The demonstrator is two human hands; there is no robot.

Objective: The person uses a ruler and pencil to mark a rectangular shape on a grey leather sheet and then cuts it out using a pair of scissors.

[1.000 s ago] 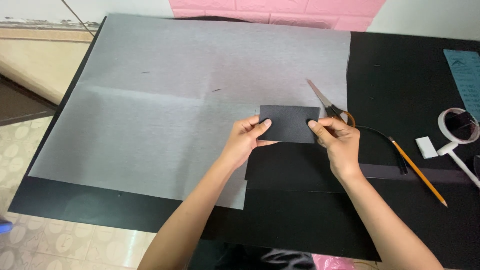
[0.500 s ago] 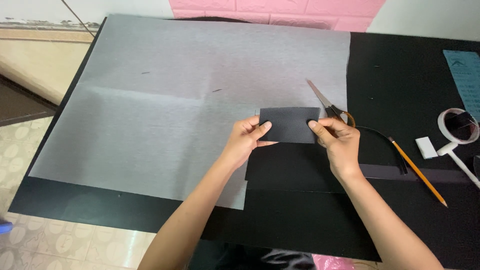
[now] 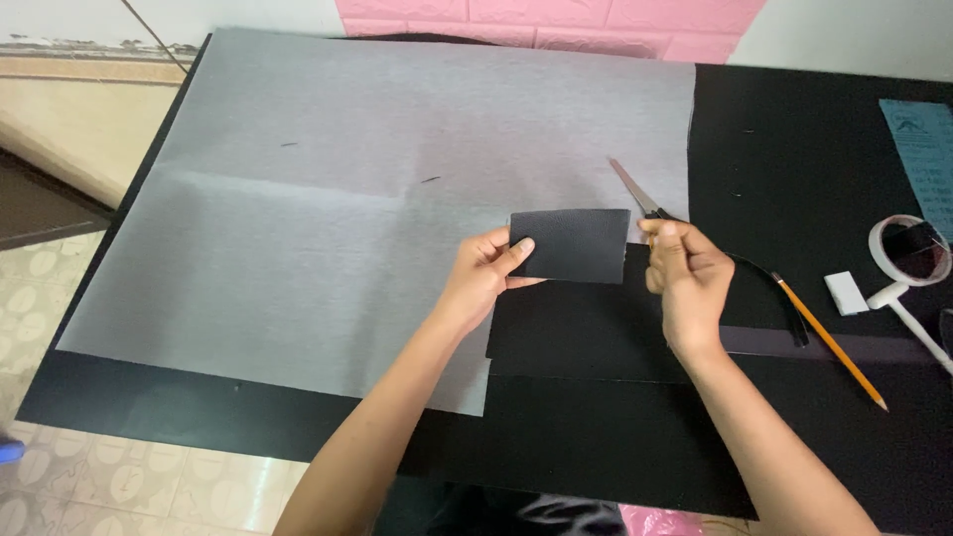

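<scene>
Your left hand (image 3: 486,278) pinches the left edge of a small black card (image 3: 573,244), thumb on top and fingers curled under, and the card sits lifted just over the spot where the grey sheet (image 3: 377,189) meets the black table (image 3: 794,149). Your right hand (image 3: 685,273) is at the card's right edge, fingers loosely bunched with the thumb up; whether it actually grips the card or only hovers beside it, you cannot tell from here. Right behind that hand lie the scissors (image 3: 640,194), blades pointing up and left across the grey sheet, handles hidden by your knuckles. Under both hands lies a larger black panel (image 3: 586,333), its left edge running against the grey sheet's cut corner. Off to your right, a pencil (image 3: 829,342) lies on a slant, tip toward the near edge, with a dark strap (image 3: 779,298) curving beside it. Further right there's a small white eraser (image 3: 846,293), then a tape roll (image 3: 908,248) with a white handle at the table's edge, and a blue printed sheet (image 3: 923,149) up in the far corner. Tiled floor (image 3: 99,476) shows to your left.
</scene>
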